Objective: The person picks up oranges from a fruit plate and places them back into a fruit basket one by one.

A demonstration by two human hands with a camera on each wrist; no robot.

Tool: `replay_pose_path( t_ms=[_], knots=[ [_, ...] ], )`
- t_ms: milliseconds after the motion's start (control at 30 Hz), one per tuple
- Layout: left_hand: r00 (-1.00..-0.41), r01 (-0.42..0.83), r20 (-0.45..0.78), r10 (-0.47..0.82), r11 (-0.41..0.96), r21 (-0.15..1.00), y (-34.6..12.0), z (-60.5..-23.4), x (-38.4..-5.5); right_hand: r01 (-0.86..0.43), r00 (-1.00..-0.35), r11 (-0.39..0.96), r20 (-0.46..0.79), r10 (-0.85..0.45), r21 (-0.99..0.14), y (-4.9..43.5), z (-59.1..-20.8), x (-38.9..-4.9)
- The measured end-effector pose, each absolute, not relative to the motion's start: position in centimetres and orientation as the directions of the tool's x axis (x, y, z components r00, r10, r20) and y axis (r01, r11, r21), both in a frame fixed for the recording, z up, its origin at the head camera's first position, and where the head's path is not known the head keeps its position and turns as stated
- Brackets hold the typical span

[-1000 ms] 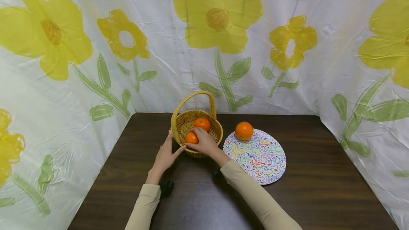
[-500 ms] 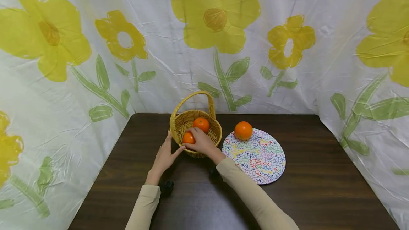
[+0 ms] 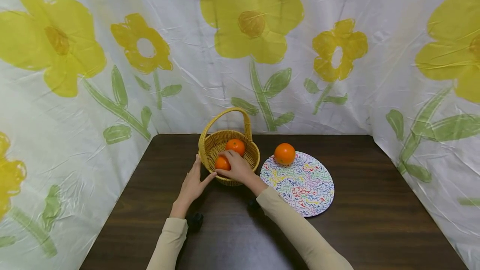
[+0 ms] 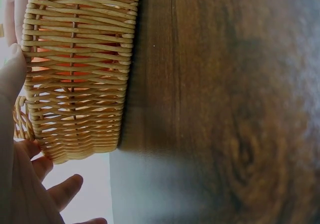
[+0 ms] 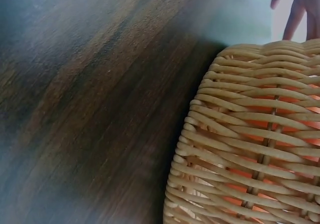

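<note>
A yellow wicker basket (image 3: 229,181) with a tall handle stands at the back of the table. My right hand (image 3: 240,169) reaches over its front right rim and grips an orange (image 3: 223,163) inside, near the front wall. Behind it in the basket lies a second orange (image 3: 235,146). My left hand (image 3: 192,184) is spread against the basket's left front, thumb toward the front rim and fingers at the left side. Up close in the left wrist view, its fingers (image 4: 65,191) look mostly straight along the woven wall (image 4: 82,104). Orange colour shows through the weave in both wrist views.
Right of the basket lies a round board (image 3: 300,186) with a multicoloured squiggle pattern, and a third orange (image 3: 284,154) sits at its back left edge. The dark wooden table (image 3: 375,203) ends at a flowered curtain (image 3: 195,95) behind.
The gripped orange shifts slightly to the left within the basket along with my right hand. My left hand keeps its place at the basket; the whole view drifts a little.
</note>
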State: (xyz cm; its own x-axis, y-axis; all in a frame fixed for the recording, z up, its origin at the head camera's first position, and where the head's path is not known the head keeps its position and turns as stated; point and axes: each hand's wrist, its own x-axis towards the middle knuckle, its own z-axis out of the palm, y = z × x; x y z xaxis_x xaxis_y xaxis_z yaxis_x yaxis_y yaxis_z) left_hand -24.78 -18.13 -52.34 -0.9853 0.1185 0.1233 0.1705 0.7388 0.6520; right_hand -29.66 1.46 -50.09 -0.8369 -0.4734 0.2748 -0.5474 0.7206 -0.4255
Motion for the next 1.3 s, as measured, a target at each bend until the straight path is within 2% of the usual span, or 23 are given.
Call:
replay_pose_path(
  t_ms=[700, 1033, 1300],
  knots=[
    [-0.986, 0.168, 0.121, 0.117, 0.733, 0.659, -18.1, -52.3, -24.7, -0.577, -0.816, 0.704, 0.329, -0.475, -0.414, 3.2, -50.1, -28.7],
    [-0.984, 0.176, 0.126, 0.124, 0.731, 0.660, -18.1, -52.3, -24.7, -0.594, -0.800, 0.713, 0.363, -0.477, -0.373, 4.1, -49.7, -27.7],
    [-0.986, 0.165, 0.118, 0.116, 0.736, 0.657, -18.1, -52.4, -24.7, -0.628, -0.765, 0.683, 0.451, -0.459, -0.371, 5.1, -49.4, -27.2]
  ],
)
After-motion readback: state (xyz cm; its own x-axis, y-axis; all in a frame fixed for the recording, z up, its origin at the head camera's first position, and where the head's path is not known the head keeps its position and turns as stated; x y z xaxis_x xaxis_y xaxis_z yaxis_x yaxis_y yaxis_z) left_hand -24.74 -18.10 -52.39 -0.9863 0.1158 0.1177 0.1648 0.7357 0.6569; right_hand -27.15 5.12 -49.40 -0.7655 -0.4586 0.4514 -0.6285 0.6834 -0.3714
